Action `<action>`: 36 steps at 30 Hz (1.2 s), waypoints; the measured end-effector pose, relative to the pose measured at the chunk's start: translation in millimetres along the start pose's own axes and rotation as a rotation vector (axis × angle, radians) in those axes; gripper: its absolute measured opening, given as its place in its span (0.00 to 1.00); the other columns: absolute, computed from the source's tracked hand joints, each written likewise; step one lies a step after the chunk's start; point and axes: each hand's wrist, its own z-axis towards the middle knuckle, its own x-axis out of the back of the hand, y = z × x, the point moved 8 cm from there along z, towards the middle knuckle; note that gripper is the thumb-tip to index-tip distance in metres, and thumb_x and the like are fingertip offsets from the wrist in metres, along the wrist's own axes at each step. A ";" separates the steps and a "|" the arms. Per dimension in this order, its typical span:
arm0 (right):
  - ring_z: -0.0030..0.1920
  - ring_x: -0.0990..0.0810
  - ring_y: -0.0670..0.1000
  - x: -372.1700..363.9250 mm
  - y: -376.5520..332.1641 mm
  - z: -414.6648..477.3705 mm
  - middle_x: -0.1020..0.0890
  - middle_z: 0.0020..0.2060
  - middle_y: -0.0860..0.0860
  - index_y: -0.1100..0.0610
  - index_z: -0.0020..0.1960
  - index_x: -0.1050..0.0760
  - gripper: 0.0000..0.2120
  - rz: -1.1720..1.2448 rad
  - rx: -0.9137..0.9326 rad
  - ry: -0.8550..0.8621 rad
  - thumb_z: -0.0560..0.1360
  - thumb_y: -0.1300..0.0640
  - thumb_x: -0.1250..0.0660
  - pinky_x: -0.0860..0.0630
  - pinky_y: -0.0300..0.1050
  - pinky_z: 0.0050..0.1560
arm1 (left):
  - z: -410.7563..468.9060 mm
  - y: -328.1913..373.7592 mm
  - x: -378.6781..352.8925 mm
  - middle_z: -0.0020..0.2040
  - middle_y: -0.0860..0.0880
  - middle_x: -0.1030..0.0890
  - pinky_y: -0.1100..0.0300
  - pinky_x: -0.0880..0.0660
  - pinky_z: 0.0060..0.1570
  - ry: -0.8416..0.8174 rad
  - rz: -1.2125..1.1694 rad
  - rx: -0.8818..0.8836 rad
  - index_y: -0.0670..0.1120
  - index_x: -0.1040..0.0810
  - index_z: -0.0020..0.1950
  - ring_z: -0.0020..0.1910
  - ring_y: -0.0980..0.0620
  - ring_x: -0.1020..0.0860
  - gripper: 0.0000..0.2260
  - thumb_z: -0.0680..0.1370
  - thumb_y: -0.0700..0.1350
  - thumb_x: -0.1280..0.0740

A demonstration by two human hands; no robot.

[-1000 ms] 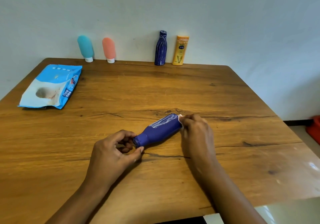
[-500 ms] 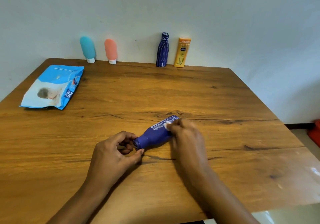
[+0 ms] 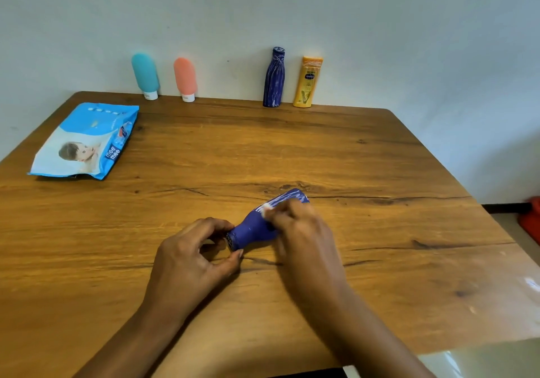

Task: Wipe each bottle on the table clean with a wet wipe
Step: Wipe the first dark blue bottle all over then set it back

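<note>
while left hand (image 3: 190, 258) pinches blue bottle (image 3: 253, 231), right hand (image 3: 305, 231) pinches wipe (image 3: 266, 209) on it; bottle row (image 3: 274, 79), wipes pack (image 3: 84, 141) behind.

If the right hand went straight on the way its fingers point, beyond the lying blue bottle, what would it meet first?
Beyond the right hand comes bare wooden table, then probably the salmon-pink squeeze tube standing cap-down by the wall. Wide-angle depth leaves the teal tube possible.

Wooden table (image 3: 380, 158): wipes pack (image 3: 84, 141) at 10 o'clock; teal bottle (image 3: 145, 74), pink bottle (image 3: 185, 78), striped bottle (image 3: 274, 77), yellow bottle (image 3: 308, 82) upright at 12 o'clock; 1 blue bottle (image 3: 254, 228) lying near centre.
</note>
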 end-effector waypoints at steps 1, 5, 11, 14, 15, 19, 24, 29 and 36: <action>0.48 0.26 0.49 3.5 20.9 9.3 0.23 0.49 0.51 0.54 0.61 0.23 0.16 0.003 -0.071 0.040 0.73 0.60 0.32 0.26 0.42 0.46 | -0.2 1.3 0.0 0.46 0.67 0.26 0.79 0.32 0.47 -0.001 0.006 -0.017 0.50 0.21 0.51 0.50 0.68 0.27 0.19 0.63 0.44 0.21; 0.47 0.26 0.50 7.3 22.5 17.2 0.23 0.47 0.51 0.55 0.57 0.22 0.16 -0.026 -0.119 0.070 0.71 0.63 0.31 0.25 0.43 0.45 | -2.0 4.4 -2.8 0.45 0.59 0.23 0.79 0.31 0.48 -0.019 0.051 -0.055 0.48 0.21 0.51 0.48 0.64 0.26 0.19 0.63 0.43 0.21; 0.49 0.27 0.51 6.8 14.4 19.2 0.23 0.48 0.52 0.55 0.58 0.22 0.14 0.013 -0.014 0.035 0.73 0.62 0.32 0.30 0.41 0.47 | -3.2 11.1 -1.8 0.46 0.56 0.22 0.81 0.34 0.51 -0.018 0.113 -0.125 0.45 0.21 0.53 0.47 0.64 0.28 0.16 0.68 0.50 0.29; 0.49 0.28 0.52 14.4 32.5 26.3 0.24 0.48 0.52 0.56 0.58 0.22 0.13 -0.022 -0.106 0.081 0.75 0.62 0.35 0.33 0.41 0.47 | -4.5 15.9 -1.3 0.46 0.55 0.22 0.78 0.33 0.51 -0.014 0.110 -0.169 0.45 0.21 0.52 0.47 0.63 0.27 0.17 0.69 0.53 0.34; 0.48 0.27 0.51 12.0 16.6 21.3 0.24 0.47 0.53 0.55 0.58 0.22 0.14 -0.036 -0.070 0.063 0.73 0.63 0.33 0.33 0.40 0.45 | -4.3 16.6 -0.9 0.46 0.53 0.20 0.77 0.32 0.50 -0.012 0.116 -0.176 0.44 0.21 0.52 0.47 0.62 0.27 0.17 0.69 0.52 0.34; 0.43 0.27 0.48 3.6 -32.0 -3.3 0.23 0.48 0.52 0.56 0.56 0.21 0.17 0.043 0.107 -0.048 0.67 0.62 0.27 0.30 0.39 0.41 | -3.9 18.3 1.5 0.45 0.50 0.19 0.69 0.27 0.47 -0.002 0.132 -0.187 0.44 0.21 0.51 0.46 0.60 0.25 0.16 0.70 0.52 0.34; 0.49 0.26 0.52 12.9 32.2 26.4 0.25 0.47 0.52 0.56 0.58 0.22 0.12 0.018 -0.088 0.087 0.75 0.62 0.35 0.31 0.40 0.46 | -4.7 19.1 1.4 0.46 0.52 0.19 0.75 0.31 0.51 -0.007 0.109 -0.199 0.43 0.20 0.51 0.48 0.62 0.26 0.16 0.70 0.51 0.34; 0.42 0.28 0.48 0.3 -30.7 -4.8 0.22 0.46 0.53 0.57 0.57 0.21 0.17 0.070 0.145 -0.017 0.68 0.63 0.28 0.32 0.38 0.38 | -2.8 15.4 1.5 0.46 0.52 0.20 0.73 0.30 0.49 -0.029 0.114 -0.167 0.44 0.21 0.52 0.48 0.61 0.26 0.16 0.70 0.54 0.34; 0.51 0.28 0.43 8.0 62.3 40.4 0.27 0.50 0.46 0.54 0.61 0.24 0.13 0.171 -0.154 0.082 0.78 0.58 0.39 0.29 0.37 0.53 | -0.9 17.6 5.6 0.46 0.58 0.23 0.77 0.30 0.49 0.026 0.035 -0.135 0.43 0.20 0.49 0.48 0.65 0.25 0.16 0.68 0.52 0.32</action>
